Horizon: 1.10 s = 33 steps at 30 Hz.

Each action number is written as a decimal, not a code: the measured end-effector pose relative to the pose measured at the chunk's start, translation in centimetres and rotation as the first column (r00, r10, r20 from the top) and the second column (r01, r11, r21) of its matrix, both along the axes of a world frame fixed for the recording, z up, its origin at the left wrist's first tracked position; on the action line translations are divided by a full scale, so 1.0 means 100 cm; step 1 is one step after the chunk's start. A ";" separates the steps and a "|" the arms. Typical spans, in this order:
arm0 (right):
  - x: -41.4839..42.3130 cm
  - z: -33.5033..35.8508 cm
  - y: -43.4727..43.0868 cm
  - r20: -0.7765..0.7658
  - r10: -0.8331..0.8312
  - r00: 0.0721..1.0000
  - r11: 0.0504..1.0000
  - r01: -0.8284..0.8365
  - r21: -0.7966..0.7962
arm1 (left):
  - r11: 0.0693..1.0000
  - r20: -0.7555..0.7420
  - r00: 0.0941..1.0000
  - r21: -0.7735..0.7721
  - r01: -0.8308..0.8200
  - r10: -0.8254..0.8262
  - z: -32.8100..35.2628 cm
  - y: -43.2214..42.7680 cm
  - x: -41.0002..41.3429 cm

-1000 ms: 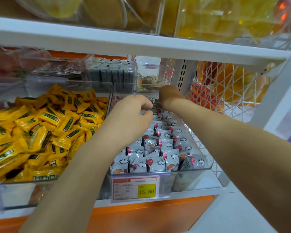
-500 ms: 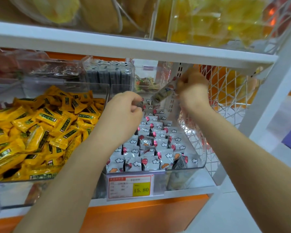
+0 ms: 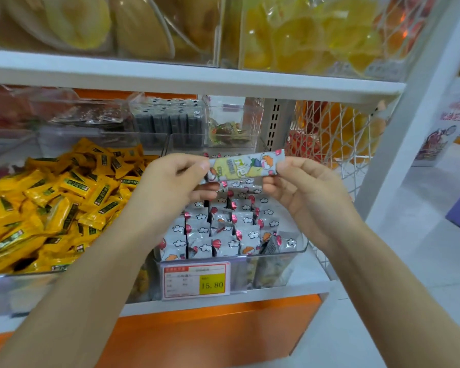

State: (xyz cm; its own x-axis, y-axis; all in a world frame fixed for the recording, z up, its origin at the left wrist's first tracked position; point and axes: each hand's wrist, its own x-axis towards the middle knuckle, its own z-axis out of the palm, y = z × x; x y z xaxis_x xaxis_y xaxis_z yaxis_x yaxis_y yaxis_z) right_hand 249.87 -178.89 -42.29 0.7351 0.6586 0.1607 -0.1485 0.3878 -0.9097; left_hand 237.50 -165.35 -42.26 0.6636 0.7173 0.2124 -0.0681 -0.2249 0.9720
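A long snack packet (image 3: 243, 166) with a grey cloud pattern and a cartoon figure is held level above the shelf bin. My left hand (image 3: 170, 185) pinches its left end and my right hand (image 3: 307, 185) pinches its right end. Below them a clear plastic bin (image 3: 299, 251) holds several rows of the same grey packets (image 3: 218, 229) standing on edge. A price tag (image 3: 195, 280) reading 15.80 hangs on the bin's front.
A clear bin of yellow wrapped snacks (image 3: 51, 203) sits to the left. Smaller clear boxes (image 3: 170, 120) stand at the back. The white upper shelf (image 3: 197, 81) hangs close above. A white wire basket (image 3: 337, 139) and a shelf post (image 3: 414, 107) are on the right.
My right hand lifted one packet out of the back of the bin and brought it forward. My left hand rose from the bin and took hold of the packet's other end.
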 end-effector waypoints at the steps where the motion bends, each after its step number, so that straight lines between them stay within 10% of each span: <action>1: 0.000 0.000 -0.001 -0.024 0.021 0.999 1.000 -0.021 0.008 | 0.998 0.040 0.999 -0.066 0.004 -0.001 0.001 0.000 -0.001; 5: 0.002 -0.002 -0.002 -0.073 0.049 0.996 0.998 -0.047 0.037 | 0.985 0.101 0.992 -0.162 -0.063 0.080 0.001 0.001 -0.001; 11: 0.000 0.000 0.002 -0.108 0.066 0.992 0.993 -0.055 0.104 | 0.985 0.066 0.988 0.101 -0.143 0.137 0.001 -0.009 0.004; 19: 0.007 -0.001 -0.005 -0.116 0.032 0.993 0.995 -0.021 0.097 | 0.964 0.055 0.974 -0.139 0.226 -0.220 0.005 -0.005 -0.001; 33: 0.009 -0.002 -0.007 0.325 -0.092 0.941 0.992 0.115 -0.052 | 0.937 0.044 0.958 -0.204 0.285 -0.282 0.002 0.001 0.002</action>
